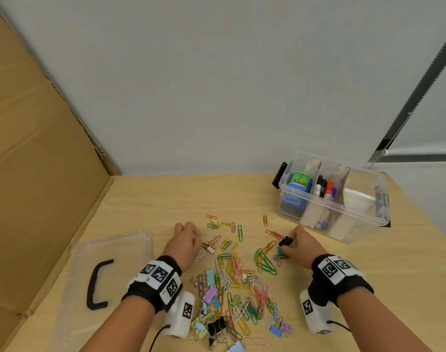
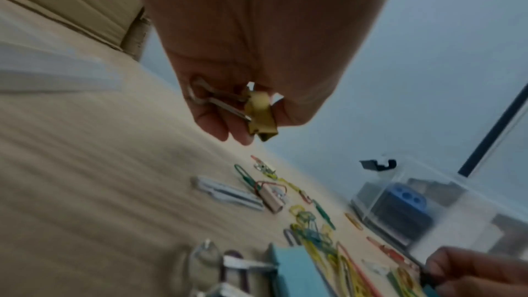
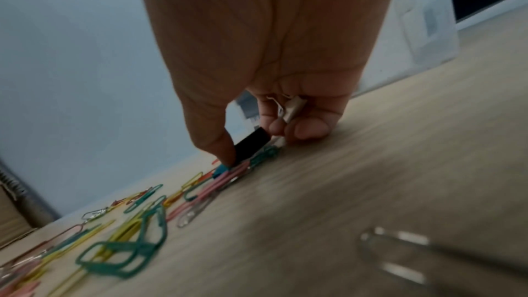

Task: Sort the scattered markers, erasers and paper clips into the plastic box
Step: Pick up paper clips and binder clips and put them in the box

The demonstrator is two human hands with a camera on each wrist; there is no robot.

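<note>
At the table's near edge, loose paper clips and binder clips spread toward twelve o'clock. Beyond them, the left hand curls round a yellow binder clip, its wire handles pointing back into the palm. At two o'clock, the right hand pinches a black binder clip, its long axis slanting tableward. Farthest, at one o'clock, the plastic box holds upright markers

both wrist views are motion-blurred; the plastic box contents there cannot be told.
</note>
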